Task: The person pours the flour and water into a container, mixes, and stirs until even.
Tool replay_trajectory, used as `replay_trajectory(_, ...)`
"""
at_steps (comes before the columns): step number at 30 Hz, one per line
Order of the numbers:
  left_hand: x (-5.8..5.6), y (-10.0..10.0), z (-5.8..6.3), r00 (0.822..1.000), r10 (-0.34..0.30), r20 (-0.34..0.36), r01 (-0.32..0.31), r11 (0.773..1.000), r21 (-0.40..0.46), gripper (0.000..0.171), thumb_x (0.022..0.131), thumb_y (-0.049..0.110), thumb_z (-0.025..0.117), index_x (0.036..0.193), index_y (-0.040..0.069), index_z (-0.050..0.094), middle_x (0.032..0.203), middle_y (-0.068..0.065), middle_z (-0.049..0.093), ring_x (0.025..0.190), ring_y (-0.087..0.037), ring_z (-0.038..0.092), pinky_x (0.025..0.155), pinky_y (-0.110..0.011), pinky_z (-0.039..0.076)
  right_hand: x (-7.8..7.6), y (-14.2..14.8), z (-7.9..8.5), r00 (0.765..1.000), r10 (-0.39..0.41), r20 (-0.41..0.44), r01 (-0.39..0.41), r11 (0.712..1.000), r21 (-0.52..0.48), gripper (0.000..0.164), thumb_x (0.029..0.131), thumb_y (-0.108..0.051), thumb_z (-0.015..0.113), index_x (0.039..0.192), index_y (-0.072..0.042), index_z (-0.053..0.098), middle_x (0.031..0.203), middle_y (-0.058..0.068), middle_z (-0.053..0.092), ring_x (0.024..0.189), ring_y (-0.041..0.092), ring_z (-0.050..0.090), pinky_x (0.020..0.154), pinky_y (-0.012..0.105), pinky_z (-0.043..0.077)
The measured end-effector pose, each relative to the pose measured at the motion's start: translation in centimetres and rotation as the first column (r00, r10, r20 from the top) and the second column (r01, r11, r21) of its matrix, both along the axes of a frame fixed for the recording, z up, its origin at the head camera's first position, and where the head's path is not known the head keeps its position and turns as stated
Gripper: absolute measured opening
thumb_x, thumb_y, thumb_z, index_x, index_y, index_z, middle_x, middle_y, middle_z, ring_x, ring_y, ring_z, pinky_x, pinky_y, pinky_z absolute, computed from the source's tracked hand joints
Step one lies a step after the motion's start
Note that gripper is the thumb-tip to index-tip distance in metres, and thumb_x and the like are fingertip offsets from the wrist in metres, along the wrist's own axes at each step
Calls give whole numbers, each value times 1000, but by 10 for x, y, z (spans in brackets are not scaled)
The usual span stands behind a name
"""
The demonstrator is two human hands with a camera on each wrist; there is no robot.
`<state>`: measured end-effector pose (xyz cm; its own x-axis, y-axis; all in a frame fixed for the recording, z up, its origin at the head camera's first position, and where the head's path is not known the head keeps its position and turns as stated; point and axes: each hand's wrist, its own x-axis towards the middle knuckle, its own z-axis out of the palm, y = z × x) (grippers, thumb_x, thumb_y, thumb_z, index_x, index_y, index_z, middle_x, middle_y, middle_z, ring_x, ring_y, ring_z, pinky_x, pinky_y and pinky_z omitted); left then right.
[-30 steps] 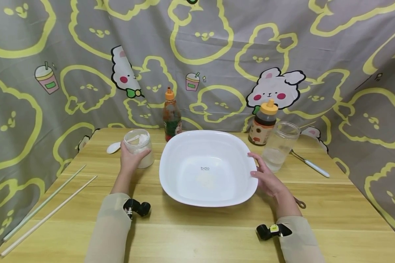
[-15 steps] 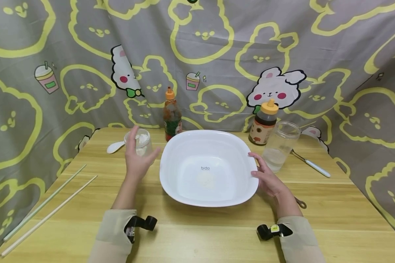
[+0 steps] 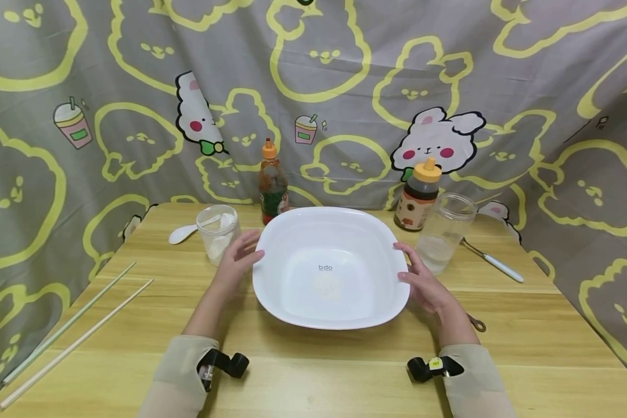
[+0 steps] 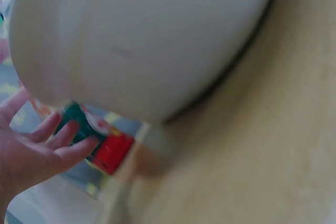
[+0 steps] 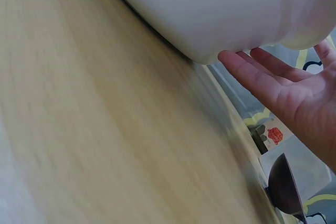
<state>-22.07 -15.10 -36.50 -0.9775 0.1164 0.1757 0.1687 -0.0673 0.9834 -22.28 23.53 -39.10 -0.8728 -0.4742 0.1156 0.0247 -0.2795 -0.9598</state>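
Note:
A white basin (image 3: 287, 313) stands mid-table with a thin patch of white powder (image 3: 326, 287) on its floor. My right hand (image 3: 425, 284) grips its right side, thumb at the rim; the right wrist view shows fingertips against the outer wall. At the left rim is my left hand (image 3: 237, 261), thumb over the edge. Its fingers (image 4: 65, 132) are loosely spread beside the wall in the left wrist view. Just left of that hand sits a clear jar (image 3: 216, 247) of white powder. A white spoon (image 3: 182, 234) lies by the jar.
Behind the basin stand a red sauce bottle (image 3: 273, 191) and a dark, yellow-capped bottle (image 3: 419, 197). A tall clear container (image 3: 441, 244) of clear liquid is at right, near a pale-handled utensil (image 3: 503, 268) and a ladle (image 5: 283, 184). Two thin sticks (image 3: 73, 348) lie left.
My left hand has let go of the powder jar, lifted off it and moved right to the basin's left rim. My right hand has stayed on the basin.

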Motion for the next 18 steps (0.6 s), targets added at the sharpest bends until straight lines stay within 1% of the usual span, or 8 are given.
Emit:
replay_trajectory(3,-3,-3,-11,992,-89,93,81,993,84,53,83,5,48,132,5,29,129,-20,30,104,-30,42,76,-36,44,0,1,0,1000,-4,9,4,1000,0,54,84,5,40,128,-22,24,112,19,31,86,26,54,61,48,46)
replay_trajectory(5,-4,-4,-17,985,-130,117,115,985,128,54,82,3,47,132,8,28,128,-22,28,100,-32,44,71,-36,46,0,0,0,1000,-8,17,8,1000,4,54,84,5,41,128,-22,24,112,19,31,87,26,54,62,48,46)
replay_trajectory(7,-4,-4,-22,981,-144,127,125,982,142,56,81,2,47,132,11,28,128,-21,27,99,-33,44,68,-36,47,0,0,0,1000,-11,23,10,1000,10,54,84,4,41,128,-22,24,112,18,31,87,26,54,62,48,46)
replay_trajectory(11,-4,0,-26,976,-172,133,144,970,196,61,78,1,47,133,16,26,128,-20,26,104,-40,39,68,-39,47,0,0,0,1000,-12,25,11,1000,14,54,84,4,41,128,-23,24,113,18,31,87,26,54,62,49,46)
replay_trajectory(14,-4,2,-27,973,-186,140,152,964,220,62,78,0,46,134,17,24,128,-21,26,104,-40,38,68,-39,47,-1,1,-1,1000,-14,25,14,1000,7,54,84,4,40,128,-24,25,113,19,31,87,26,54,62,49,46)
replay_trajectory(18,-3,2,-26,972,-176,153,140,965,220,61,79,0,45,134,17,24,128,-21,26,102,-37,42,66,-38,47,-1,2,-1,1000,-8,20,8,1000,8,54,85,4,40,128,-23,24,113,20,30,87,27,54,62,49,46)
